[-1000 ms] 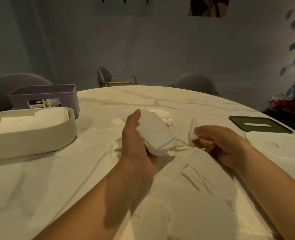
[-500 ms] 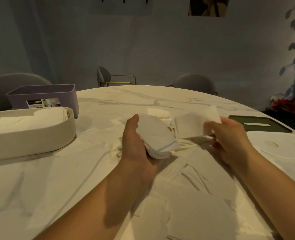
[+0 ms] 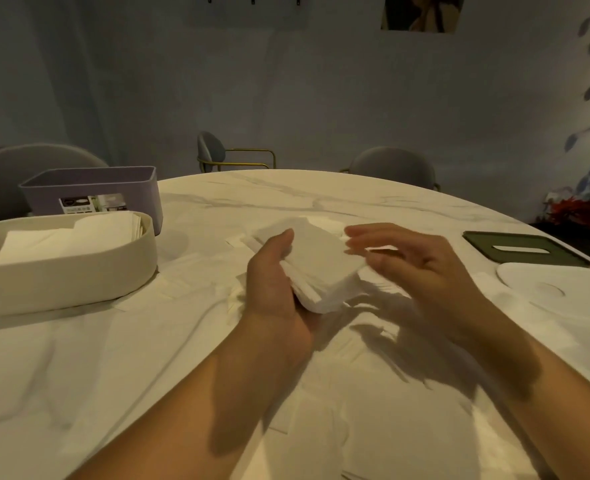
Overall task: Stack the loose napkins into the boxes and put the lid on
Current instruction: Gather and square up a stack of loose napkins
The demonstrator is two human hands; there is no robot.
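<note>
Round white marble-veined desk [image 3: 269, 192]. Left side: cream oval box [image 3: 61, 278] with napkins inside, purple box [image 3: 89, 188] just behind it. Centre and near edge: loose napkins [image 3: 373, 393], scattered flat. Right side: dark green slotted lid [image 3: 525, 252], white lid [image 3: 563, 289] just beside it.

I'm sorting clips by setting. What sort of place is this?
Probably a dining room, perhaps a restaurant's. There is a big round marble-look table with padded chairs at its far edge. A beige box on it holds napkins, while the left hand holds a napkin stack.
</note>
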